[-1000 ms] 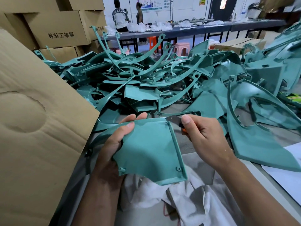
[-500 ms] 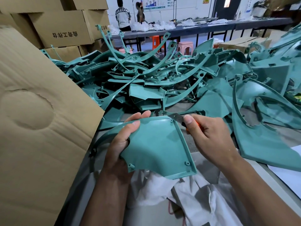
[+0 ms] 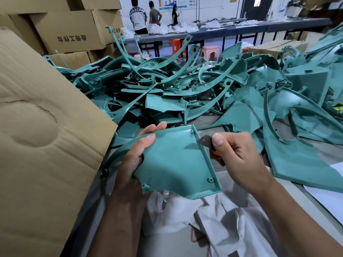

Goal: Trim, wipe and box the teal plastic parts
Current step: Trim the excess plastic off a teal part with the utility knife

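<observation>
cloth (image 3: pixel 219 217): white, crumpled on the tabletop (image 3: pixel 289 184) nearest the body, directly under the held part, ready for the wipe step.
left hand (image 3: pixel 133 160): clamped on the left edge of the teal panel (image 3: pixel 172 162), thumb on the upper face, fingers curled behind the far left corner; held clear of the tabletop, tilted toward the camera.
right hand (image 3: pixel 239 156): pinched on a small blade (image 3: pixel 205 140) with an orange handle, thumb pressing near the tip; hands apart, with the panel between them.
key relation: blade tip touching the raised right rim of the panel, just below its far right corner; rim running from that far corner down toward the body, so the likely trimming stroke follows that line; right hand nearer this edge, left hand bracing from the opposite side.
step: trimming, judged from blade on rim; wiping and boxing not yet done for this piece.
risk: a slip along the rim could bring the blade toward the lower corner.
cardboard flap (image 3: pixel 42 138): large, at left beside the left forearm; interior of any box hidden.
pile of teal parts (image 3: pixel 167 89): heaped beyond the hands, spreading right.
</observation>
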`<action>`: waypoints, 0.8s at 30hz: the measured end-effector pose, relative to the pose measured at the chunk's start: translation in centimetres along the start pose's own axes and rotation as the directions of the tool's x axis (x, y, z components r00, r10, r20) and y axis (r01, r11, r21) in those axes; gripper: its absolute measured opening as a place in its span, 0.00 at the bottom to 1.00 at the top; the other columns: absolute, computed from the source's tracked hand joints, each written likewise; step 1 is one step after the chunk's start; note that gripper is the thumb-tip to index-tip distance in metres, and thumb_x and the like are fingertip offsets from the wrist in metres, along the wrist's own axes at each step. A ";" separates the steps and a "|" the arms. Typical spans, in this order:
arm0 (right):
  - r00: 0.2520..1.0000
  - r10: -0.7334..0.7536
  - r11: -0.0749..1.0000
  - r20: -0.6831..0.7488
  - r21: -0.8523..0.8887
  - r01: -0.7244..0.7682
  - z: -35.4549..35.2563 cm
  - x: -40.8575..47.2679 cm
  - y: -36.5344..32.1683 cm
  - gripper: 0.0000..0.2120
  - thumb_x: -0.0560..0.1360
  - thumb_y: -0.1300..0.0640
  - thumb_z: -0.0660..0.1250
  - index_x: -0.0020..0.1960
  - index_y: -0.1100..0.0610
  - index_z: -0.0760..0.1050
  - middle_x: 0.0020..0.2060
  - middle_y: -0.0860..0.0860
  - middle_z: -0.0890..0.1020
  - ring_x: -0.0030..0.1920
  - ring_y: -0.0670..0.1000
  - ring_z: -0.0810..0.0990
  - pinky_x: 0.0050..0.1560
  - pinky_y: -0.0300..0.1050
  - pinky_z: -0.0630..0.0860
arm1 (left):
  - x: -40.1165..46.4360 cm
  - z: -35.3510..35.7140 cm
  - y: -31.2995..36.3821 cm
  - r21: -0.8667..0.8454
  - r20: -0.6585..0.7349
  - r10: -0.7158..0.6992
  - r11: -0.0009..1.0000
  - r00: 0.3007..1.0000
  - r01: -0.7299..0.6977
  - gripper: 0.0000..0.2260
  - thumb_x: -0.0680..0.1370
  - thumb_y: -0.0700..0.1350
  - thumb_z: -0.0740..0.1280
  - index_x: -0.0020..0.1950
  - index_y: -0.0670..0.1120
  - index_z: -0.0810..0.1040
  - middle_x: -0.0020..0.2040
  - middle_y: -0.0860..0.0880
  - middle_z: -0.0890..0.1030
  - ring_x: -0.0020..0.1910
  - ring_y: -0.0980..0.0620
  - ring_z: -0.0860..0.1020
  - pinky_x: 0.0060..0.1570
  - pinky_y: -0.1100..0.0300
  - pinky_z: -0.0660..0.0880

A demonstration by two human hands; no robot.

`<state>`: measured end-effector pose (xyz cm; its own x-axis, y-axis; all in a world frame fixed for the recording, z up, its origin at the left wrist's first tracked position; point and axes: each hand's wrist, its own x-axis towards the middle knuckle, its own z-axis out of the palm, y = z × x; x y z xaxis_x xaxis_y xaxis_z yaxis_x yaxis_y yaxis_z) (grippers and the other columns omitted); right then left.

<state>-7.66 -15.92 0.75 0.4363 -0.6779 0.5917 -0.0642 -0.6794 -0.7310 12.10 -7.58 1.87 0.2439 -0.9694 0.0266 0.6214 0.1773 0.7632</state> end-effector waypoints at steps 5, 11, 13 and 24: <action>0.985 0.064 0.954 -0.160 -0.279 -0.108 0.1 0.3 0.7 0.30 0.85 0.41 0.56 0.34 0.62 0.67 0.26 0.57 0.70 0.29 0.57 0.68 0.33 0.56 0.66 | -0.4 0.1 0.1 0.028 0.004 -0.004 1.000 1.000 0.004 0.09 0.81 0.41 0.61 0.58 0.47 0.79 0.65 0.49 0.83 0.63 0.50 0.82 0.56 0.54 0.80; 0.991 0.042 0.911 -0.129 -0.403 -0.091 0.1 0.3 0.9 0.30 0.84 0.38 0.55 0.35 0.60 0.69 0.25 0.54 0.71 0.29 0.55 0.70 0.32 0.55 0.67 | -0.7 -0.1 0.1 0.092 0.031 0.020 0.995 0.999 -0.023 0.15 0.83 0.41 0.59 0.51 0.50 0.86 0.66 0.48 0.82 0.66 0.48 0.80 0.65 0.48 0.72; 0.993 0.039 0.902 -0.115 -0.423 -0.084 -0.1 0.3 0.9 0.30 0.84 0.37 0.56 0.34 0.58 0.70 0.25 0.52 0.71 0.27 0.53 0.70 0.31 0.54 0.67 | -0.5 0.0 0.3 0.061 0.036 0.008 0.998 0.999 -0.010 0.12 0.79 0.43 0.63 0.48 0.52 0.87 0.63 0.49 0.84 0.61 0.51 0.82 0.61 0.51 0.75; 0.988 -0.032 0.957 0.153 -0.280 0.074 -1.3 0.2 0.7 0.29 0.82 0.39 0.59 0.29 0.57 0.67 0.23 0.51 0.65 0.24 0.47 0.63 0.28 0.46 0.58 | 1.4 -2.0 0.5 0.019 -0.070 0.042 0.999 0.997 -0.041 0.14 0.83 0.42 0.61 0.52 0.53 0.87 0.63 0.52 0.83 0.57 0.53 0.84 0.48 0.57 0.82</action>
<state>-8.76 -16.86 0.76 0.5705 -0.6049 0.5555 -0.2806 -0.7793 -0.5604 14.22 -8.53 1.01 0.3209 -0.9470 0.0136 0.5966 0.2132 0.7737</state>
